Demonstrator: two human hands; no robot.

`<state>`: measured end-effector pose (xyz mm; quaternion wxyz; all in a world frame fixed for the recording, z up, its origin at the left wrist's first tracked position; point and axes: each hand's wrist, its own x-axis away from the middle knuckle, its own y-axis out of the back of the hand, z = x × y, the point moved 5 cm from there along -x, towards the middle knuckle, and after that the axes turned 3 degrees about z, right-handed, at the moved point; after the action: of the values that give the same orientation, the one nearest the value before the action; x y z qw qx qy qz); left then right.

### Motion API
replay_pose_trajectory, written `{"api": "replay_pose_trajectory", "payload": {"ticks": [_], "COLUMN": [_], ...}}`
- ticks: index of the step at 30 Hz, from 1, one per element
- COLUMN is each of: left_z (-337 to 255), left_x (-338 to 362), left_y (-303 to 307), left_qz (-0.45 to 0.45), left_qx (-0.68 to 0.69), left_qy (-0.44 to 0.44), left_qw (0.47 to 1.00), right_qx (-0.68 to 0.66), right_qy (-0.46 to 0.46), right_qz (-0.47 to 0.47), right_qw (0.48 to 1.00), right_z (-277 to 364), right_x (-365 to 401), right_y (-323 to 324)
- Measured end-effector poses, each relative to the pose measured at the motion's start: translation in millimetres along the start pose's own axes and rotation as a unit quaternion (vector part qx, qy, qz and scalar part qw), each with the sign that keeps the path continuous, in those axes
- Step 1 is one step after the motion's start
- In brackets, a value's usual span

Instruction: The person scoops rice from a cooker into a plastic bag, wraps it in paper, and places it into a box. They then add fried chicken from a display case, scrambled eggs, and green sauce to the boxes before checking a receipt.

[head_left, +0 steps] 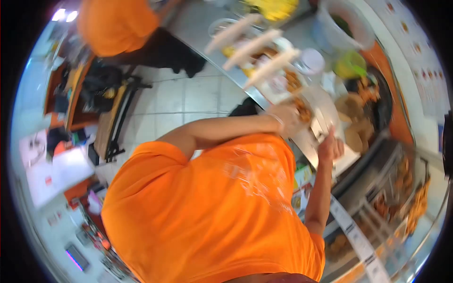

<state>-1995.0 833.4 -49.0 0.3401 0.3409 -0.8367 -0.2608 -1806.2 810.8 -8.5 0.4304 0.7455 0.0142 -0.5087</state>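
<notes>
My left hand (287, 119) is closed at the near edge of a food container (315, 96), which seems to be clear plastic with its lid raised. Browned food pieces (303, 111) lie by the fingertips; blur hides the exact grip. My right hand (331, 147) is just beyond the container, over a pale board (347, 158). One finger points up and the others are curled; whether they hold anything is hidden. Beside the left hand, several open containers (278, 86) with browned food stand in a row, their pale lids (273, 68) tilted up.
A co-worker in an orange shirt (115, 26) stands at the far left. Across the counter (188, 23) are a large white tub (342, 23), a green jug (350, 63) and a dark round pan (382, 101). A glass display case (391, 203) with fried food stands at right.
</notes>
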Motion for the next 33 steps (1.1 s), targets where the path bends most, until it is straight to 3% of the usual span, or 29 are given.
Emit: {"api": "replay_pose_trajectory", "payload": {"ticks": [1,2,3,4,5,6,7,8,10,13,15,16,17,18,19,20,22,23,25,26,28,30,33], "left_z": [10,11,16,8,6,7,21,4,10,11,24,25,25,19,16,3,10,13,19,17,18,10,-6], "left_x": [-11,-27,-30,-15,-4,0,-3,17,12,12,-2,-21,-12,-16,-17,4,-3,-15,-29,-29,-24,-20,-4], "left_y": [-10,-27,-32,-23,-16,-12,-19,-3,-7,-9,-19,-33,-23,-19,-19,10,7,6,-8,-7,8,11,30], "left_qz": [-0.022,-0.070,-0.116,-0.067,-0.081,-0.096,-0.044,-0.015,-0.030,0.015,-0.076,-0.047,-0.123,-0.083,-0.076,-0.057,-0.022,-0.018,0.017,0.019,-0.069,-0.067,-0.054], "left_qx": [-0.005,-0.037,-0.077,-0.159,-0.148,-0.140,-0.078,-0.154,-0.072,-0.081,0.087,-0.052,0.107,-0.059,-0.082,-0.066,-0.025,-0.026,-0.268,-0.270,-0.029,-0.030,-0.044], "left_qy": [0.037,0.000,-0.033,-0.069,-0.074,-0.085,0.020,0.063,0.096,0.074,0.058,-0.020,0.029,-0.091,-0.088,-0.075,0.024,0.003,-0.045,-0.048,0.000,-0.012,-0.054], "left_qw": [0.999,0.997,0.990,0.983,0.983,0.982,0.996,0.986,0.992,0.994,0.992,0.997,0.986,0.991,0.990,0.993,0.999,0.999,0.962,0.961,0.997,0.997,0.996], "right_qx": [0.012,0.032,0.006,0.019,0.205,0.037,-0.013,-0.042,-0.057,-0.044,-0.032,-0.013,-0.040,0.093,-0.019,-0.035,-0.023,-0.051,-0.169,-0.240,-0.338,-0.421,-0.470], "right_qy": [-0.014,-0.018,-0.029,-0.004,-0.039,-0.010,-0.017,-0.029,-0.021,-0.013,-0.006,-0.013,-0.008,-0.099,-0.058,-0.130,-0.326,-0.388,-0.452,-0.499,-0.506,-0.592,-0.611], "right_qz": [0.062,0.098,0.053,0.035,0.220,0.097,0.048,0.013,0.026,0.039,0.061,0.092,0.042,0.277,0.044,0.014,-0.023,-0.043,-0.078,-0.089,-0.109,-0.048,-0.006], "right_qw": [0.998,0.995,0.998,0.999,0.953,0.995,0.999,0.999,0.998,0.998,0.998,0.996,0.998,0.951,0.997,0.991,0.945,0.919,0.872,0.828,0.786,0.685,0.637], "right_z": [-7,-11,-13,-6,-17,-19,-2,8,0,-3,-5,-16,-11,-34,-23,-30,-41,-47,-61,-73,-107,-130,-152], "right_x": [21,34,43,39,76,64,21,-2,-2,7,25,41,36,73,35,24,2,-15,-41,-44,-32,-17,-17], "right_y": [-7,-9,-10,-12,-30,-21,-20,0,-13,-7,-14,-19,-16,-34,-10,-2,17,21,12,-2,-57,-119,-203]}}
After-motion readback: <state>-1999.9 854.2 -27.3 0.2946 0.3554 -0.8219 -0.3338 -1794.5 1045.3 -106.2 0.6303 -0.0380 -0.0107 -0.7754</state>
